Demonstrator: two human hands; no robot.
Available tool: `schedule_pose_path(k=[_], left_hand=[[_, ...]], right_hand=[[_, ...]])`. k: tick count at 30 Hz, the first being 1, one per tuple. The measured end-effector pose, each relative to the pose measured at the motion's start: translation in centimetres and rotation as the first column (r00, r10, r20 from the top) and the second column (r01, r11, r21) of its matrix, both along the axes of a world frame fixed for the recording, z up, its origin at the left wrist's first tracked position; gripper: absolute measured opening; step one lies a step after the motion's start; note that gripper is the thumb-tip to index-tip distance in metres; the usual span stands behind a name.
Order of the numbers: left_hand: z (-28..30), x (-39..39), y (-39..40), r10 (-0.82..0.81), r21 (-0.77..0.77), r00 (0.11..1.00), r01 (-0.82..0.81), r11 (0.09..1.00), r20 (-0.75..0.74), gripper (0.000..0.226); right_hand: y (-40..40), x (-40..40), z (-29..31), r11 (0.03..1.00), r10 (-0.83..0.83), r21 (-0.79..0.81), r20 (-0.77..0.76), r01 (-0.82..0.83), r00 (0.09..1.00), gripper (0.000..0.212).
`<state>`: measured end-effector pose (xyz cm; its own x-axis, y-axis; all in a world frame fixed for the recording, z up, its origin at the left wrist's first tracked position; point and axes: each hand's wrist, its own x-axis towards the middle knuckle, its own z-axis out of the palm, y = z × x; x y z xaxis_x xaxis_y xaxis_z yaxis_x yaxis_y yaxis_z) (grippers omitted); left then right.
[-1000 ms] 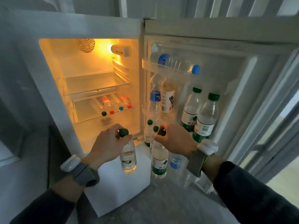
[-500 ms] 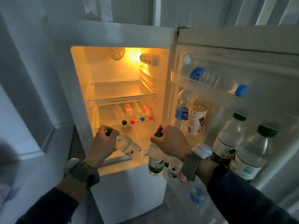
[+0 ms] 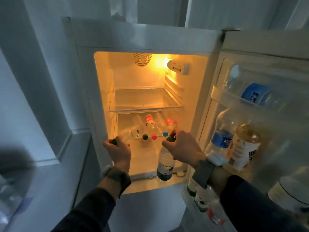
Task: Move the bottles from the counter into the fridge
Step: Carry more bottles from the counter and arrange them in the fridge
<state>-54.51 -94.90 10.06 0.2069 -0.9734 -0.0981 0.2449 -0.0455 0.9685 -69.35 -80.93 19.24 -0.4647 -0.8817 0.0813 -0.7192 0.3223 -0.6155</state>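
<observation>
- While the fridge [image 3: 80,84] stands open, the left hand [image 3: 119,152] grips a tilted water bottle [image 3: 129,133] by its green-capped neck at the lower shelf's front edge.
- The right hand [image 3: 183,149] grips an upright green-label bottle [image 3: 165,165] by its cap.

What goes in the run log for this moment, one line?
left hand: grips tilted bottle, base toward lower shelf | right hand: holds upright bottle by cap | fridge: open

I see pale grey walls [image 3: 41,67] around me, a low ledge [image 3: 50,164] at my left, vertical window frames [image 3: 182,10] up top, and dim bluish light throughout.
</observation>
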Motion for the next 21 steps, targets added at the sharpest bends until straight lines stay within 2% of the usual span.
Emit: schedule_pose_path(k=[7,11,16,21], left_hand=[[-2.8,-2.6,-4.9,0.079,0.101,0.997,-0.079,0.992,0.005,0.032],[-4.0,-3.6,-7.5,0.019,0.187,0.998,-0.029,0.982,0.057,0.042],[-6.0,-5.4,-9.2,-0.033,0.281,0.994,0.001,0.960,0.107,0.038],[-6.5,-6.8,-10.9,-0.075,0.301,0.969,0.001,0.954,0.235,0.040]], right_hand=[[-2.9,-1.6,0.1,0.998,-0.056,0.028,-0.001,0.056,0.998,0.034],[-4.0,-2.4,0.0,0.996,-0.075,0.039,-0.005,0.075,0.997,0.033],[-5.0,-3.0,-0.5,0.994,-0.100,0.052,-0.007,0.100,0.995,0.032],[-4.9,-3.4,-0.8,0.994,-0.103,0.044,0.001,0.103,0.995,0.030]])
